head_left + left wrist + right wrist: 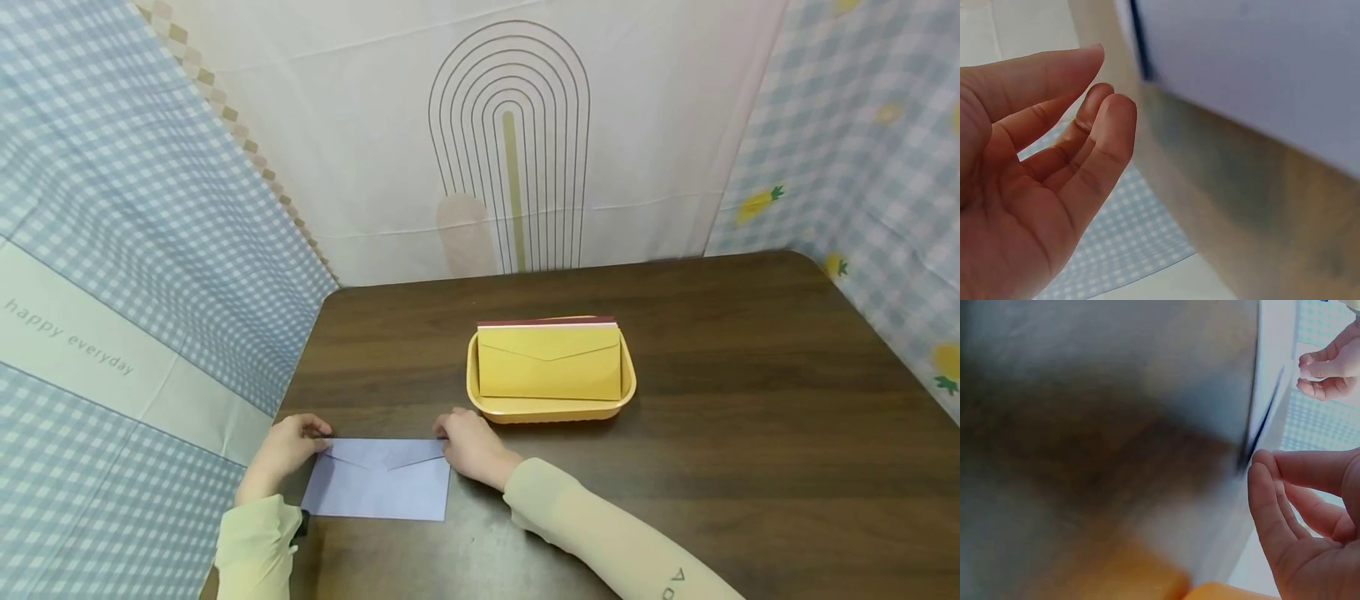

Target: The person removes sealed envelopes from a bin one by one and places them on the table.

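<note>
A pale lavender envelope [378,487] lies at the table's left front, its flap lines toward the far edge. My right hand [472,446] is at its far right corner; in the right wrist view, thumb and forefinger [1265,478] pinch that corner. By the far left corner is my left hand [288,450]. The left wrist view shows its fingers [1116,128] loosely bent, with a gap between them and the envelope [1260,69]. Behind the right hand, a yellow envelope [551,375] sits in a yellow basket [555,412].
Dark red and white edges [546,322] show behind the yellow envelope in the basket. The brown wooden table [750,400] stretches away to the right. Patterned cloths [360,125] hang along its back and sides.
</note>
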{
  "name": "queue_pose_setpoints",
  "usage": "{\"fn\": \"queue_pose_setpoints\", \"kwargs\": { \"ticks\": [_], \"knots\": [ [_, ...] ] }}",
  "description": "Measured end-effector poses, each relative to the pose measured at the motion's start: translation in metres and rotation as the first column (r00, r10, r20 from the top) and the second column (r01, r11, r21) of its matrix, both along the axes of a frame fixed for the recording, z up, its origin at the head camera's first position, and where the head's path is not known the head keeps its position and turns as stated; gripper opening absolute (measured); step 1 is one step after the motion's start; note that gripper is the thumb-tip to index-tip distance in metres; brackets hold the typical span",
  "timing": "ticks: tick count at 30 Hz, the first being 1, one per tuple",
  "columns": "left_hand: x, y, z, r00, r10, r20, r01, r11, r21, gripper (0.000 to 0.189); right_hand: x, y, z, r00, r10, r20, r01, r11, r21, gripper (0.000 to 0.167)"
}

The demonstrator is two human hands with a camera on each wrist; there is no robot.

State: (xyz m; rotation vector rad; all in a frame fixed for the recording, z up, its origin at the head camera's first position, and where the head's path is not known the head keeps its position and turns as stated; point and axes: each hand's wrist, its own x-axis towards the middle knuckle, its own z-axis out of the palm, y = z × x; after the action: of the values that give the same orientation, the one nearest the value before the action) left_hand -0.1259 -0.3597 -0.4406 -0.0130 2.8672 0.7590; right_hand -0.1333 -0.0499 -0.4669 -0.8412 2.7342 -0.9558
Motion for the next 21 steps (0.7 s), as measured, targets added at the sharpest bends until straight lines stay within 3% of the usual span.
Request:
{"fn": "queue_pose_setpoints", "kwargs": {
  "ticks": [8,12,21],
  "knots": [
    [-0.005,0.008,0.020,0.996,-0.045,-0.078,0.045,0.999,-0.001,0.014,-0.003,0.000,0.019,0.997,0.044,-0.069,-0.048,0.997,-0.058,0.018],
    [-0.014,0.023,0.030,0.994,-0.080,-0.078,0.081,0.997,0.003,0.016,-0.006,0.008,0.029,0.998,0.056,-0.025,-0.058,0.993,-0.099,0.019],
    [-0.044,0.064,0.047,0.983,-0.157,-0.092,0.159,0.987,0.012,0.019,-0.015,0.048,0.047,0.997,0.025,0.067,-0.012,0.983,-0.183,0.020]
  ]
}}
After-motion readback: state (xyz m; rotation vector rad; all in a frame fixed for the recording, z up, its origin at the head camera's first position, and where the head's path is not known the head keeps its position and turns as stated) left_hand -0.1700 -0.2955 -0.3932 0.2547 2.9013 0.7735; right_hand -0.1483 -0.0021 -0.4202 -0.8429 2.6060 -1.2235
